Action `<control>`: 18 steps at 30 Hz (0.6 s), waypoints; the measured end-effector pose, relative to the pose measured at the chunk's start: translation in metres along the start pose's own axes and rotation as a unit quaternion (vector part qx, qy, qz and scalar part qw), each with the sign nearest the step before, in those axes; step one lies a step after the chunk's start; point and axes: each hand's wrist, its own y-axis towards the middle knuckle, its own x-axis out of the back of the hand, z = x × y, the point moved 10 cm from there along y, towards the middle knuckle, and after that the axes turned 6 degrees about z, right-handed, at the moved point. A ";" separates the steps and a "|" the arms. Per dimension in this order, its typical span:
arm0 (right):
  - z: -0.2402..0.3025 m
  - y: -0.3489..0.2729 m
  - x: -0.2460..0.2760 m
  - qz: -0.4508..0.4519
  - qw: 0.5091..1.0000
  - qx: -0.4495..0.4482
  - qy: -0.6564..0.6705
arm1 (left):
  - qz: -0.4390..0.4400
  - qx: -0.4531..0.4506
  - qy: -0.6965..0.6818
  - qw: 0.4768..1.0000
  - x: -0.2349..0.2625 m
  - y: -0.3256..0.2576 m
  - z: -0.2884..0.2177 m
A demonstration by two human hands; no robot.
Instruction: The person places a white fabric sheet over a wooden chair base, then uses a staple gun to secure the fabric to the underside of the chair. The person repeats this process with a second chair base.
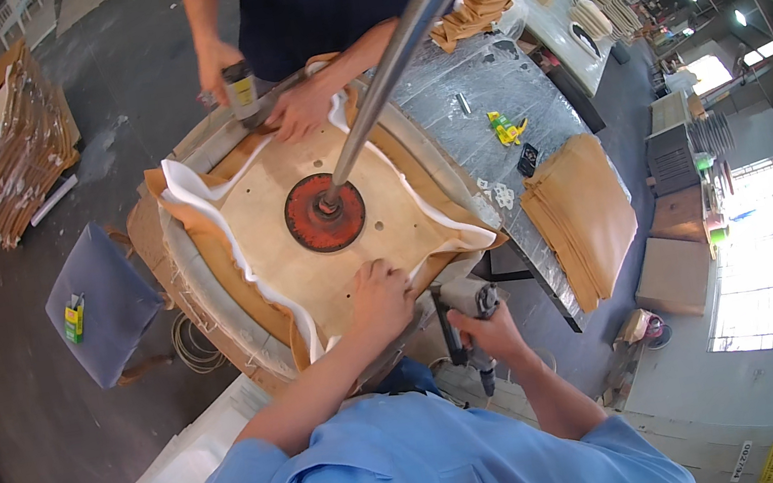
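A plywood seat panel (282,247) lies underside up on a padded round stand, ringed by white padding (258,281) and a tan cover (219,256). A red disc (304,224) on a metal rod presses on its middle. My left hand (381,300) is closed at the panel's near edge, its curled fingers on the tan cover's edge, which it partly hides. In my right hand (492,331) is a staple gun (464,308), its nose by the near right edge. Across from me, a co-worker's hand (297,110) rests on the far edge; the other holds a staple gun (241,93).
Right of the stand is a plastic-covered table (443,83) with folded tan covers (582,212) and a yellow-green box (505,129). A blue padded stool (105,294) holds another small box. Stacked tan pieces (18,147) stand far left; white sheets (180,462) lie near left.
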 end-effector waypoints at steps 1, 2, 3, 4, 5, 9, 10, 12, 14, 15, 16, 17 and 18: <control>0.004 0.005 0.011 -0.009 1.000 0.003 -0.012 | -0.007 -0.025 0.014 1.000 -0.009 0.009 -0.005; 0.008 0.010 0.019 -0.016 1.000 0.006 -0.026 | 0.000 -0.029 0.024 0.999 -0.018 0.015 -0.004; 0.008 0.015 0.025 -0.024 0.999 0.009 -0.019 | 0.013 -0.034 0.033 0.999 -0.026 0.022 -0.006; 0.009 0.020 0.029 -0.019 0.999 0.011 -0.027 | 0.023 -0.039 0.042 0.998 -0.032 0.027 -0.007; 0.012 0.027 0.032 -0.012 0.999 0.013 -0.036 | 0.041 -0.024 0.052 0.998 -0.039 0.029 -0.005; 0.021 0.045 0.040 0.008 0.998 -0.008 -0.056 | 0.040 -0.007 0.082 0.996 -0.043 0.027 -0.009; 0.027 0.049 0.038 0.013 0.998 -0.015 -0.060 | 0.017 -0.013 0.088 0.996 -0.040 0.026 -0.010; 0.029 0.060 0.038 0.031 0.996 -0.026 -0.084 | -0.002 -0.015 0.074 0.997 -0.041 0.031 -0.009; 0.033 0.068 0.038 0.041 0.993 -0.040 -0.102 | -0.014 -0.017 0.047 0.999 -0.043 0.035 -0.006; 0.035 0.071 0.037 0.046 0.993 -0.043 -0.101 | -0.016 -0.016 0.028 0.999 -0.044 0.035 -0.004; 0.037 0.074 0.036 0.051 0.992 -0.047 -0.101 | -0.017 -0.014 0.009 1.000 -0.045 0.036 -0.002; 0.039 0.076 0.035 0.056 0.992 -0.051 -0.101 | -0.032 -0.016 0.009 0.999 -0.044 0.036 -0.001; 0.041 0.078 0.033 0.058 0.990 -0.059 -0.115 | -0.047 -0.016 0.010 0.999 -0.043 0.037 0.000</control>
